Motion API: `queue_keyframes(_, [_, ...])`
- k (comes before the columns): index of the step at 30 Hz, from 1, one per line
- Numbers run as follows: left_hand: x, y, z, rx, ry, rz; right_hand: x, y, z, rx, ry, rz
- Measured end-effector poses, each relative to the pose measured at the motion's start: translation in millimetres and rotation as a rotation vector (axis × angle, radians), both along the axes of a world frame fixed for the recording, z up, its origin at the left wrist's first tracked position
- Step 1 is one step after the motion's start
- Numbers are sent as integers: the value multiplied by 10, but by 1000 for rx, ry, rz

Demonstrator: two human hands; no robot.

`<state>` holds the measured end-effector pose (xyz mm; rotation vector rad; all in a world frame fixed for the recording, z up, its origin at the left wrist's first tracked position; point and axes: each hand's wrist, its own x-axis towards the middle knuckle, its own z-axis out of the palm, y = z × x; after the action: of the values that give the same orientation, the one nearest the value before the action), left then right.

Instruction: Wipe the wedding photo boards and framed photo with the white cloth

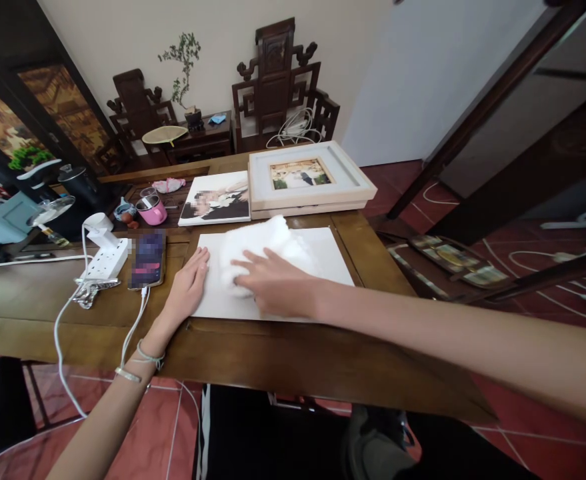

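A white board or canvas panel lies flat near the front edge of the wooden table. My left hand rests on its left edge, fingers stretched out and side by side, holding nothing. On top of the panel is a bunched white fluffy cloth. My right hand presses down on this cloth with its fingers spread, and the cloth hides part of the panel. The right palm's underside and the thumb tip are hidden.
Behind the panel lie a printed photo canvas and stacked pale frames. To the left are a plugged-in phone, a white power strip, a pink mug and a black kettle. White cables hang over the table edge.
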<state>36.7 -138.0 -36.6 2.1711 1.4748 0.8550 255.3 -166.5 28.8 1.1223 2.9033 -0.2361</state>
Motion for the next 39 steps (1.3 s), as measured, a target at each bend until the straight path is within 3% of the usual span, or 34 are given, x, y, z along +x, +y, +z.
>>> queue_keyframes(6, [-22,16,-27,32,42,-20,-214,592,19,-11,144,-167])
queue_keyframes(13, [-34,12,-17,24,72,-18,-547,912,86,-52,179,-88])
queue_keyframes(17, [-35,5,-24,25,65,-31,-409,876,176,-63,134,-104])
queue_keyframes(21, [-31,-9,-26,17,54,-32,48,780,215,-69,76,-132])
queue_keyframes(26, [-21,-15,-24,17,55,-30,810,566,33,-31,21,-185])
queue_keyframes(29, [-18,-10,-22,21,56,-26,1065,243,-166,39,-19,-265])
queue_keyframes(35, [-15,-7,-11,30,52,-24,869,-808,-484,232,134,-178])
queue_keyframes(37, [-14,-9,-6,27,56,-24,765,-1027,-475,188,165,-151])
queue_keyframes(39, [-15,-9,-5,26,59,-21,725,-1063,-413,127,151,-136])
